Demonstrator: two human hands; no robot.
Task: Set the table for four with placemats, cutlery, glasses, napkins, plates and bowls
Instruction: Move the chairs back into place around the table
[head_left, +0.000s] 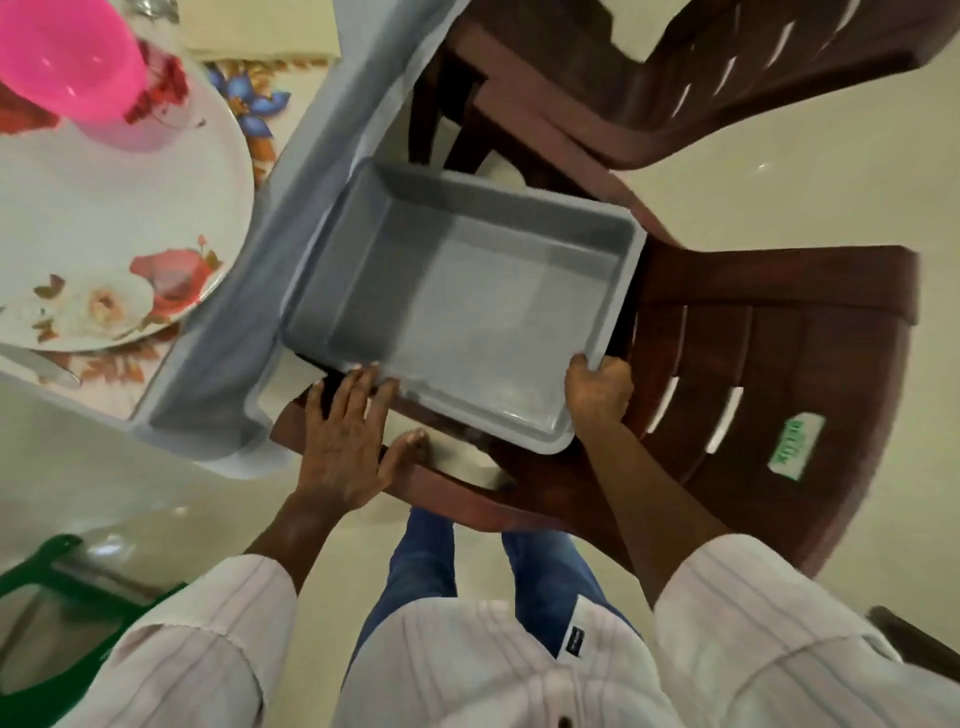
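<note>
Tub (467, 312), one: right grip (597, 387) holds it, left grip (345, 441) touches.

Well up and left of the left hand (343, 447), a white flowered plate (114, 218) lies flat on a floral placemat (254, 119). A pink bowl (67, 57) stands upright on the plate's far side. Beyond lies a folded cream cloth, perhaps a napkin (260, 31).

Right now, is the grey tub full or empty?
Empty. The grey tub shows only its bare floor and walls; nothing lies inside it.
</note>
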